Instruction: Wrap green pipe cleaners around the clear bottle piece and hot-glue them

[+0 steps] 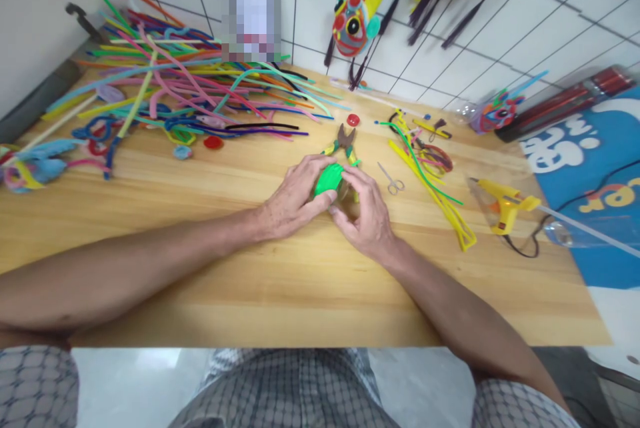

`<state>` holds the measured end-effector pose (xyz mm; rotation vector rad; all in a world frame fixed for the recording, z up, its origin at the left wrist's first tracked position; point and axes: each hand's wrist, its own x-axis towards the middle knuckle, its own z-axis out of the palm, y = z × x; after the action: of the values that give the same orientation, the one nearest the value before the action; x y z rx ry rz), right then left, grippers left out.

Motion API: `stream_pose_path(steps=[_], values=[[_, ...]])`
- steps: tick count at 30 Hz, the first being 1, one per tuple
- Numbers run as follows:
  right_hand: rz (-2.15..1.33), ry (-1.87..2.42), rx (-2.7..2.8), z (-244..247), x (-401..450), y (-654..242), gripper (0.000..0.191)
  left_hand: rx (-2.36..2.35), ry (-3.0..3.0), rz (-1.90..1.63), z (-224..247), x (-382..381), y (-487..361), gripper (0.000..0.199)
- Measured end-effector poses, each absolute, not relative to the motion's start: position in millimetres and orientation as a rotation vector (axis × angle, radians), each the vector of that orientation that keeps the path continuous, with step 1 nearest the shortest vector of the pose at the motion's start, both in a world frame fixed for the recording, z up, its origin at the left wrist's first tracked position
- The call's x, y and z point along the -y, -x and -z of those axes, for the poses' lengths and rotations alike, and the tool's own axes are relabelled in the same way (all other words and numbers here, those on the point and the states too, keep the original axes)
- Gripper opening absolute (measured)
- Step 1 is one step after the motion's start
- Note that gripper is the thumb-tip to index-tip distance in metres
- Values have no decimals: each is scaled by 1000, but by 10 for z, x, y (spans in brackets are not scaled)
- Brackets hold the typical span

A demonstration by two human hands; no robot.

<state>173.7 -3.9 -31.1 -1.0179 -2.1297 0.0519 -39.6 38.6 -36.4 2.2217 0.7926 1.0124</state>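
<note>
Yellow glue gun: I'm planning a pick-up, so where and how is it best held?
Probably by the handle, from the near side: the yellow glue gun lies on its side, handle pointing that way, nozzle to the left. Mind the cord there.

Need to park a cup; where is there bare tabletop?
Bare wood lies at the near edge between the forearms, and between the right forearm and glue gun. It is crowded back left, under pipe cleaners, and just beyond the hands, around pliers and scissors.

A wooden table [240, 288] stands before a white tiled wall [310, 28] above a pale, glossy floor [140, 385]
</note>
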Motion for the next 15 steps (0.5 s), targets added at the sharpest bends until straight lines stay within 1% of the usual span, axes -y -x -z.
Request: stream_pose_path(steps=[7, 12, 15], values=[[-57, 1017, 2135, 315, 30, -1742, 65, -773, -2234, -1002, 373, -393, 396, 52], [-59, 999, 2126, 317, 29, -1743, 68, -751, -2246, -1063, 445, -415, 384, 70], [-54, 988, 2119, 316, 28, -1740, 68, -741, -2249, -1068, 476, -426, 383, 73]])
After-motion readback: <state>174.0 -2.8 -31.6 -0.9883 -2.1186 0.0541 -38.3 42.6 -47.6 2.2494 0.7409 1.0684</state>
